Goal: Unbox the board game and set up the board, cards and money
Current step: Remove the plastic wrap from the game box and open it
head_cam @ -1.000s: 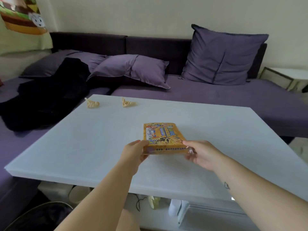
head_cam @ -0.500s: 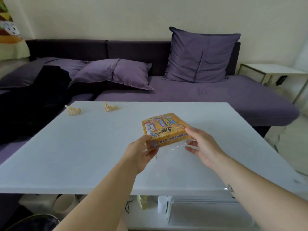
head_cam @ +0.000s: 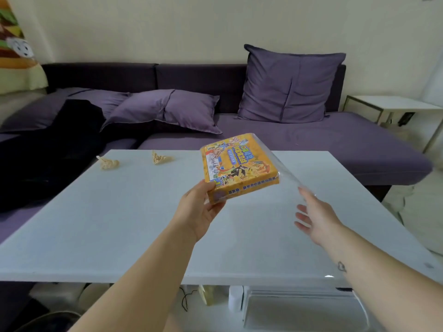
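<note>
Since the earlier frame we have raised the game box (head_cam: 239, 164) higher above the table (head_cam: 119, 224) and tilted it further. The right hand (head_cam: 316, 216) has drawn away from the box edge toward the right.

1. The left hand (head_cam: 199, 209) grips the near left corner of the box, thumb on the lid and fingers underneath. The box is clear of the tabletop.
2. The right hand pinches the clear wrap (head_cam: 285, 171) at its upper fingertips, and its lower fingers are spread loosely. The film stretches taut from the box's right side down to that hand.
3. Two tan crumpled scraps (head_cam: 109, 162) lie near the far left edge of the table.
4. A purple sofa (head_cam: 311, 144) with cushions stands behind the table, with a black garment (head_cam: 48, 149) lying on its left part.
</note>
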A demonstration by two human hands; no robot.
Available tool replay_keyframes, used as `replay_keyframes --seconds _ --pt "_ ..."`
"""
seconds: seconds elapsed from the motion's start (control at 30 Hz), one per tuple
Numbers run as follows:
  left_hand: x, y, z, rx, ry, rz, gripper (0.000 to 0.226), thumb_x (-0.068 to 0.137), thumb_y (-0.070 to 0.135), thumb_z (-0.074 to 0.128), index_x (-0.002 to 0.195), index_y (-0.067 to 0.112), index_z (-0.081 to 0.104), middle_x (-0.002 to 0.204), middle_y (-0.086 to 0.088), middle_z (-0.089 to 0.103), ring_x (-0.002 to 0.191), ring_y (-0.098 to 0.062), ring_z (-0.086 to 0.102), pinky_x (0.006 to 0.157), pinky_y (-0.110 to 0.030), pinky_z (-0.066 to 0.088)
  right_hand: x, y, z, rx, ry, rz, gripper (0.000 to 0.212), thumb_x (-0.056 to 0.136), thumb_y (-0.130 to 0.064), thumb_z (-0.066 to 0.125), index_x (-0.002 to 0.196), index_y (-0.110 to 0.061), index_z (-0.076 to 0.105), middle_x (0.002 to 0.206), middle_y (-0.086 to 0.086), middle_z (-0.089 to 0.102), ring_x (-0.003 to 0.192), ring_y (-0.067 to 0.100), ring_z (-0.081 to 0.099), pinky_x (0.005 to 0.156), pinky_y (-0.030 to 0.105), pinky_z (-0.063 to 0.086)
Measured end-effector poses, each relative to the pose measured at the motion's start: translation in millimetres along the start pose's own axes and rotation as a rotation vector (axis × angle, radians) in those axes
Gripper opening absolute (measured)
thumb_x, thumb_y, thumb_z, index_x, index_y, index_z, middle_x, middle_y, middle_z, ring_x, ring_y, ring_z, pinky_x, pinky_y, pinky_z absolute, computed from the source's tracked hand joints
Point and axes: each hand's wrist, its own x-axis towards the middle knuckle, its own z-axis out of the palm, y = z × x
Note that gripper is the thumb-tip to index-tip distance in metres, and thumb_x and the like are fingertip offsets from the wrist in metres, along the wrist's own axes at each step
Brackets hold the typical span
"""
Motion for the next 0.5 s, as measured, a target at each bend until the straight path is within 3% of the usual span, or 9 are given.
replay_keyframes --seconds 0.13,0.23,0.4,0.5 --pt "4 -2 -23 0.081 0.099 0.027 0.032 0.093 0.005 0.049 0.124 0.008 0.053 0.093 -0.007 0.065 0.071 -0.018 0.066 0.059 -0.026 0.056 4 2 -2 0.283 -0.062 0.140 0.041 0.094 -0.043 0.052 0.120 -0.011 0.047 0.105 0.012 0.056 0.084 0.026 0.059 0.082 0.040 0.048" --pt "8 -10 -45 0.176 0.154 0.016 0.038 0.094 0.002 0.047 0.131 0.008 0.050 0.095 -0.007 0.066 0.077 -0.020 0.064 0.065 -0.029 0.052 4 7 0 0.387 -0.126 0.125 0.030 0.100 -0.033 0.036 0.113 -0.011 0.051 0.128 0.016 0.055 0.078 0.026 0.058 0.079 0.038 0.048" --pt "11 -23 -77 0.239 0.211 -0.038 0.043 0.094 0.000 0.047 0.136 0.009 0.044 0.101 -0.011 0.066 0.079 -0.022 0.063 0.069 -0.032 0.052 8 16 0 0.220 -0.141 0.097 0.052 0.092 -0.059 0.040 0.115 -0.015 0.055 0.110 0.006 0.058 0.091 0.027 0.057 0.088 0.041 0.043" --pt "14 -28 -89 0.343 0.238 -0.037 0.033 0.095 0.001 0.048 0.127 0.006 0.052 0.096 -0.016 0.065 0.075 -0.022 0.060 0.077 -0.035 0.054 12 24 -3 0.061 -0.104 0.067 0.044 0.086 -0.056 0.055 0.101 -0.015 0.061 0.096 0.001 0.062 0.083 0.022 0.059 0.077 0.035 0.047"
